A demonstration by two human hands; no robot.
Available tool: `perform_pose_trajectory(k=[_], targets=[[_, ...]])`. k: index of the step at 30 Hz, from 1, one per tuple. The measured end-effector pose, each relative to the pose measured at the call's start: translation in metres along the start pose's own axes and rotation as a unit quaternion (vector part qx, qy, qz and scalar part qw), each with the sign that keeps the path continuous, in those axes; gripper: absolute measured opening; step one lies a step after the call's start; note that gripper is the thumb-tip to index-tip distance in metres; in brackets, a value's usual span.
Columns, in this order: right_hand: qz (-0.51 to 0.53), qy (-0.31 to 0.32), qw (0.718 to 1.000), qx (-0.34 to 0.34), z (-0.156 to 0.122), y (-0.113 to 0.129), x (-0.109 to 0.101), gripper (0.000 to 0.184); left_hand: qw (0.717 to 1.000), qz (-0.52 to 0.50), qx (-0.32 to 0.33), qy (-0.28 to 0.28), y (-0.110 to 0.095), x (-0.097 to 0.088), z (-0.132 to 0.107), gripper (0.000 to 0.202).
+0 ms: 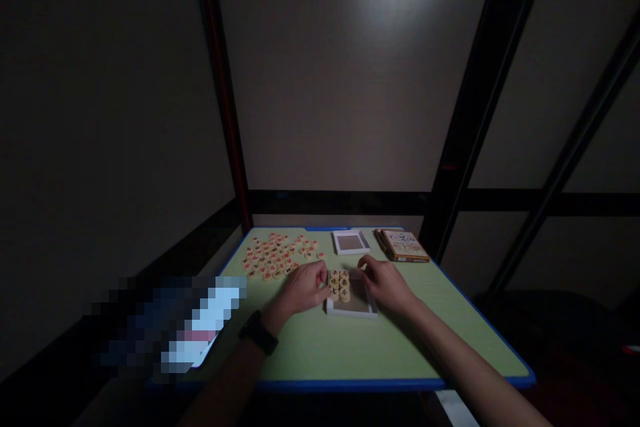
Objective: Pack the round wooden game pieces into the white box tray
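A shallow white box [353,312] lies on the green table, with several round Chinese chess pieces [344,286] lined up along its left side. My left hand [306,286], with a dark watch on the wrist, is closed beside the box's left wall, thumb close to the pieces. Whatever its curled fingers hold is hidden. Over the box's right side, my right hand [389,282] is closed, thumb and fingers bent together near the far right corner. It is too dark to make out anything between those fingertips.
Many loose chess pieces [273,255] with red or dark characters spread over the table's far left. A second white tray [351,252] sits at the back, beside a printed box [404,246]. A bright, pixelated screen [205,324] is at the left edge. The green table [350,354] has a blue rim.
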State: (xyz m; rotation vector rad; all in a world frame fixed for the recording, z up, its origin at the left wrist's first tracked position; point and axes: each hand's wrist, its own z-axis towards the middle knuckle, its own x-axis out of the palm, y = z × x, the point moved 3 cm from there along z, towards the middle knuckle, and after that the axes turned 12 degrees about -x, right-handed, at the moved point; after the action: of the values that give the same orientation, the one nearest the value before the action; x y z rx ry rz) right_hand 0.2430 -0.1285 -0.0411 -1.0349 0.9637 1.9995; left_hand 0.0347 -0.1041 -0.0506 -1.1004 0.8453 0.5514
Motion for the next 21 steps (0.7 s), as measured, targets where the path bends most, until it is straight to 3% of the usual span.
perform_pose_trajectory(k=[1, 6, 11, 21], targets=[[-0.023, 0.001, 0.999, 0.023, 0.001, -0.004, 0.001, 0.014, 1.0, 0.027, -0.007, 0.011, 0.0, 0.001, 0.0, 0.003], [-0.094, 0.042, 0.993, 0.052, 0.002, -0.009, 0.006, 0.02, 0.992, 0.122, -0.022, 0.025, -0.001, 0.003, -0.004, 0.022], [-0.121, 0.065, 0.988, 0.075, 0.003, -0.01, 0.007, 0.021, 0.992, 0.119, -0.011, 0.039, -0.004, 0.004, -0.006, 0.021], [-0.107, 0.077, 0.99, 0.05, 0.008, -0.014, 0.011, 0.02, 0.992, 0.107, 0.002, 0.061, -0.007, 0.007, -0.008, 0.018]])
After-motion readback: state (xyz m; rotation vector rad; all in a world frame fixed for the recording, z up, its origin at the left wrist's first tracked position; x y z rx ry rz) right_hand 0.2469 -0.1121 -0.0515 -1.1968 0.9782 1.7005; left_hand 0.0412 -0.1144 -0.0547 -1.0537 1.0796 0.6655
